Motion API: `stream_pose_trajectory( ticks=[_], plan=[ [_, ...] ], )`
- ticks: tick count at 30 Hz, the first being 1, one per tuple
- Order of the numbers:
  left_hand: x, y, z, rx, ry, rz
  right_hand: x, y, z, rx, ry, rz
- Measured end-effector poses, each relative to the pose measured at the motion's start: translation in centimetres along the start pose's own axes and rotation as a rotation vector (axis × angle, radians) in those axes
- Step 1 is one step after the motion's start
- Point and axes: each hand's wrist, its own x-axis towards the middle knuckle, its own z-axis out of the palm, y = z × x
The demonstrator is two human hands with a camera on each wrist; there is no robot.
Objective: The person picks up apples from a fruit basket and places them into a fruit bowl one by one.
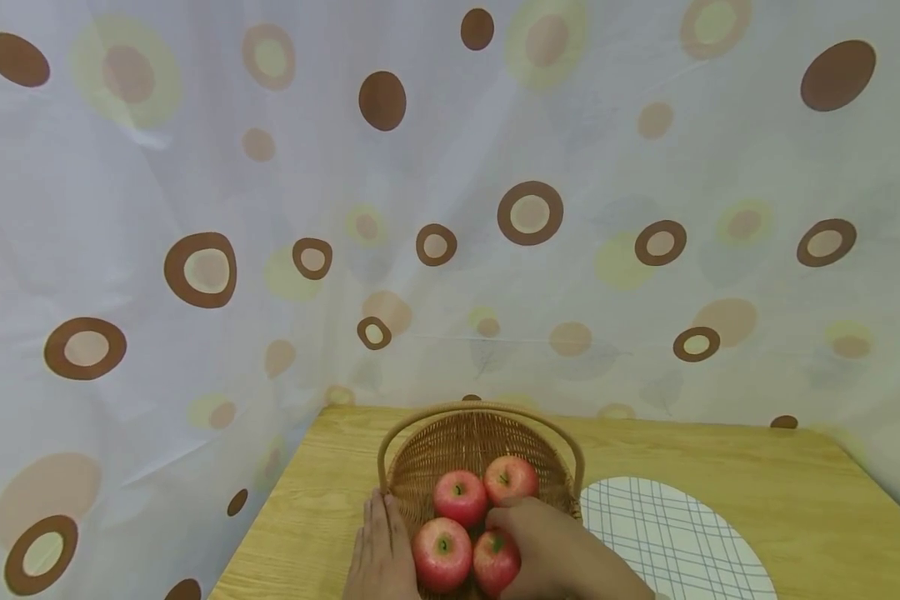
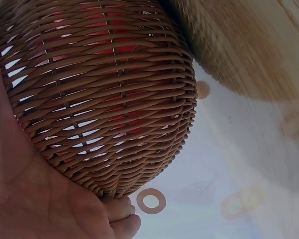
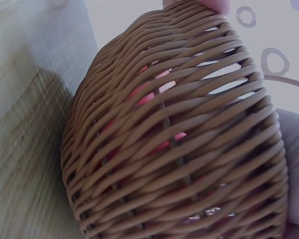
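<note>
A brown wicker basket (image 1: 461, 437) with an arched handle (image 1: 487, 407) stands on the table and holds several red apples (image 1: 442, 554). My left hand (image 1: 382, 550) rests along the basket's left side with its fingers straight. In the left wrist view, the palm (image 2: 35, 194) lies against the woven wall (image 2: 114, 99). Over the right rim reaches my right hand (image 1: 547, 546), its fingers curled round the front right apple (image 1: 495, 562) inside the basket. Part of that apple is hidden by the hand. In the right wrist view the basket wall (image 3: 174, 134) covers most of the hand.
A round white placemat (image 1: 675, 533) with a blue grid pattern lies right of the basket on the wooden table (image 1: 810, 492). Behind and to the left hangs a pale curtain (image 1: 450, 167) with brown and yellow circles.
</note>
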Motion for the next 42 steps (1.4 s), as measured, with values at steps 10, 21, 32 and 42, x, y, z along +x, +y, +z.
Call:
stream_pose_trajectory(
  ticks=[10,21,32,42],
  plan=[
    [-0.2,-0.6,0.4,-0.036,0.036,0.034,-0.4,0.4,-1.2,-0.173,0.151,-0.175],
    [-0.3,-0.6,0.7,-0.004,0.082,0.041,-1.7,0.8,-1.2,-0.172,0.263,-0.166],
    [-0.3,-0.5,0.7,0.022,0.098,0.047,-3.4,1.2,-1.9,-0.147,0.407,-0.246],
    [-0.3,-0.6,0.8,0.033,0.139,0.066,-4.6,1.4,-3.1,-0.160,0.445,-0.259]
  ],
)
